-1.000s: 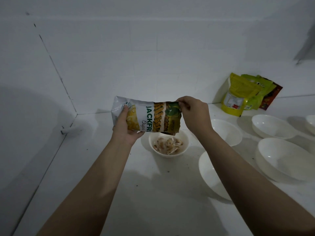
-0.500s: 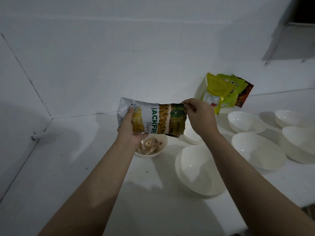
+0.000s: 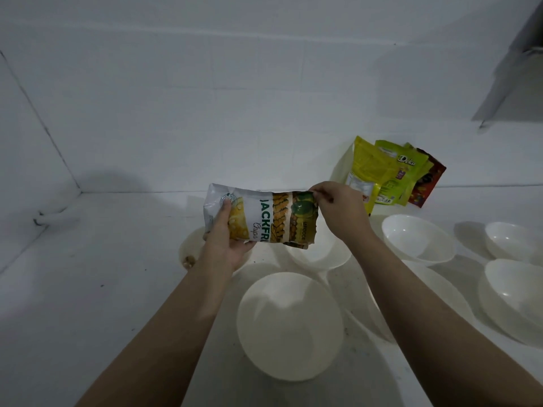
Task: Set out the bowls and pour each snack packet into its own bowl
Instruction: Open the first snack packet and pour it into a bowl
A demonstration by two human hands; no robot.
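Note:
I hold a jackfruit chips packet (image 3: 264, 220) sideways above the counter. My left hand (image 3: 224, 239) grips its white bottom end from below. My right hand (image 3: 338, 211) pinches the top corner at its torn edge. An empty white bowl (image 3: 289, 327) sits below, between my forearms. A small bowl with some snack in it (image 3: 188, 254) is mostly hidden behind my left hand. Another white bowl (image 3: 326, 254) lies under the packet's open end.
Several more empty white bowls (image 3: 418, 239) stand to the right. Yellow, green and red snack packets (image 3: 390, 174) lean on the white tiled back wall. The white counter (image 3: 88, 289) meets a side wall at the left.
The view shifted left, so the bowls and packets now sit further right and lower. The filled small bowl has slipped behind my left hand. Both hands keep holding the packet.

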